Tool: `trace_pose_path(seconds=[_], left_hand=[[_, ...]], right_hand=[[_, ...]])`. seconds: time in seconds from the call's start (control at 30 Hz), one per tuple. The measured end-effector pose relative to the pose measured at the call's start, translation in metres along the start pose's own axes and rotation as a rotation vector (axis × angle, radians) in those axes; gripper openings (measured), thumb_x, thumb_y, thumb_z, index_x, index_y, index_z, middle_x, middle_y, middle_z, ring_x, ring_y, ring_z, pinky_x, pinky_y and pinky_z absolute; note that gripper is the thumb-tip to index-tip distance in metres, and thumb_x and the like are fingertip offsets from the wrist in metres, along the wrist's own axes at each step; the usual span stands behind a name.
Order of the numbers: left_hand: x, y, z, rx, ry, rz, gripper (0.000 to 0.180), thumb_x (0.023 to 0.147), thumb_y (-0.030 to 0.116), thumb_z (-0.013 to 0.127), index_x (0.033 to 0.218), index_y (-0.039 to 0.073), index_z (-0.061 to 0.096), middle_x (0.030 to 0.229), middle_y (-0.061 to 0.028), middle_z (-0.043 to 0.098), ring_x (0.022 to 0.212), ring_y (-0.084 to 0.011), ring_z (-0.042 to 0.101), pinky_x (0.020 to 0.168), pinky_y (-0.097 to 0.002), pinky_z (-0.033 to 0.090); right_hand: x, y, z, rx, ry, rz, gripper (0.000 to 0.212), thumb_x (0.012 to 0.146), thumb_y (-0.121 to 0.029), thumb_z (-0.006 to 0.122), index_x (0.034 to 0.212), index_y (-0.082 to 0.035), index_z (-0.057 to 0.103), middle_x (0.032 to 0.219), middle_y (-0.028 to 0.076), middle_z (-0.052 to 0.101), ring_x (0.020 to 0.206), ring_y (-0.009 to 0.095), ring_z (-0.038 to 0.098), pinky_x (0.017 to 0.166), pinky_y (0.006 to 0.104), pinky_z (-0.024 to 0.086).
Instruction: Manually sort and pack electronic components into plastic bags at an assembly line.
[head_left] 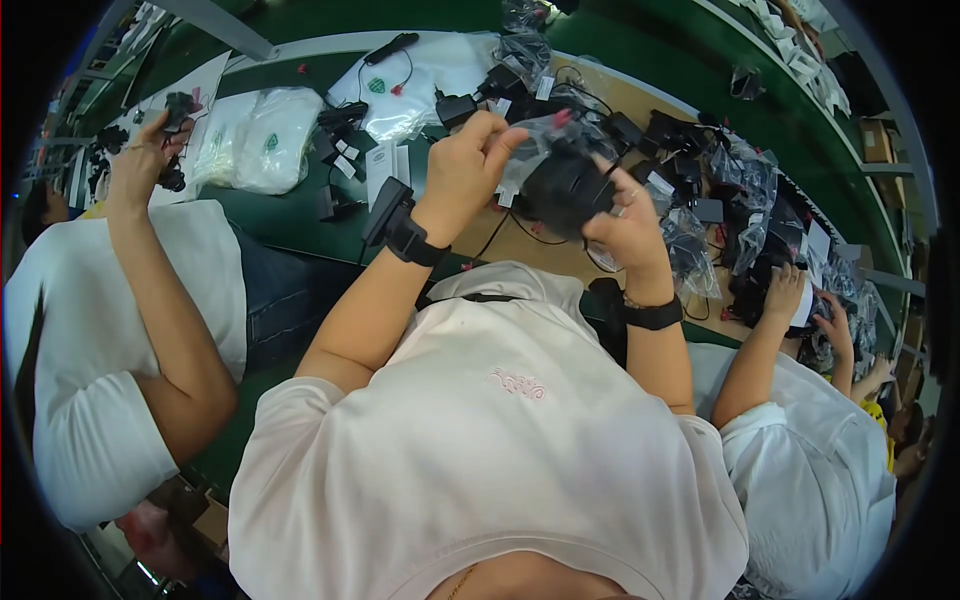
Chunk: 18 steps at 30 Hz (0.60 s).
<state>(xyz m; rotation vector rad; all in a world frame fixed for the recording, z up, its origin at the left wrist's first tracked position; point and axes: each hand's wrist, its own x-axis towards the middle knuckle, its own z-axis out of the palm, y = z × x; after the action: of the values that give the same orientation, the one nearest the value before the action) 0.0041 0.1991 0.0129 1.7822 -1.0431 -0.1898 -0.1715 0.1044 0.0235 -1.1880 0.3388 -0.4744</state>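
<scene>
Though in right-hand fingers (pixel 624 181), black object (pixel 566 194) blurry.

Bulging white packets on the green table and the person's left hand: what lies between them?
In the head view, black corded items and a white rectangular item lie between the packets and left hand.

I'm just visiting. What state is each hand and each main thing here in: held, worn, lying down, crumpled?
Left hand: raised, fingers curled beside the clear bag; exact grip unclear
Right hand: gripping the black device
Black device: held up, blurred
Clear bag: crumpled; sealed or open, cannot tell
White packs: lying on the green table
Right wristband: worn
</scene>
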Motion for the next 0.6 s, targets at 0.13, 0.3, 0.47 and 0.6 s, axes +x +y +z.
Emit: trace_pose_path(seconds=[0.13, 0.3, 0.47, 0.6], left_hand=[[0.002, 0.009, 0.003, 0.003, -0.005, 0.15, 0.02, 0.079, 0.027, 0.062, 0.078, 0.007, 0.057, 0.058, -0.0092, 0.054, 0.05, -0.0248, 0.054, 0.046, -0.0296, 0.041], [0.008, 0.008, 0.003, -0.064, 0.015, 0.033, 0.021, 0.081, 0.027, 0.061, 0.08, 0.007, 0.058, 0.057, -0.0086, 0.055, 0.049, -0.0209, 0.055, 0.045, -0.0282, 0.041], [0.008, 0.02, -0.002, -0.185, -0.034, 0.184, 0.017, 0.081, 0.022, 0.062, 0.083, 0.005, 0.058, 0.059, -0.0088, 0.055, 0.047, -0.0185, 0.051, 0.046, -0.0261, 0.04], [0.005, 0.021, -0.003, -0.026, -0.072, 0.199, 0.019, 0.081, 0.024, 0.061, 0.083, 0.006, 0.057, 0.06, -0.0106, 0.054, 0.05, -0.0243, 0.054, 0.047, -0.0291, 0.042]], right_hand=[[-0.007, -0.006, -0.006, -0.131, -0.176, 0.136, 0.075, 0.057, -0.012, 0.075, 0.122, 0.006, 0.043, 0.112, 0.008, 0.053, 0.1, 0.013, 0.051, 0.088, 0.0242, 0.037], [-0.018, -0.018, -0.008, -0.163, -0.356, 0.174, 0.07, 0.06, -0.015, 0.073, 0.12, 0.007, 0.046, 0.11, 0.008, 0.054, 0.099, 0.014, 0.051, 0.09, 0.0254, 0.035], [-0.011, -0.023, 0.006, 0.01, -0.169, 0.194, 0.065, 0.065, -0.018, 0.074, 0.119, 0.006, 0.046, 0.108, 0.006, 0.055, 0.097, 0.011, 0.051, 0.087, 0.0242, 0.038], [-0.01, -0.003, 0.003, 0.192, 0.033, 0.039, 0.06, 0.066, -0.02, 0.076, 0.114, 0.005, 0.049, 0.109, 0.008, 0.056, 0.098, 0.015, 0.054, 0.086, 0.0272, 0.041]])
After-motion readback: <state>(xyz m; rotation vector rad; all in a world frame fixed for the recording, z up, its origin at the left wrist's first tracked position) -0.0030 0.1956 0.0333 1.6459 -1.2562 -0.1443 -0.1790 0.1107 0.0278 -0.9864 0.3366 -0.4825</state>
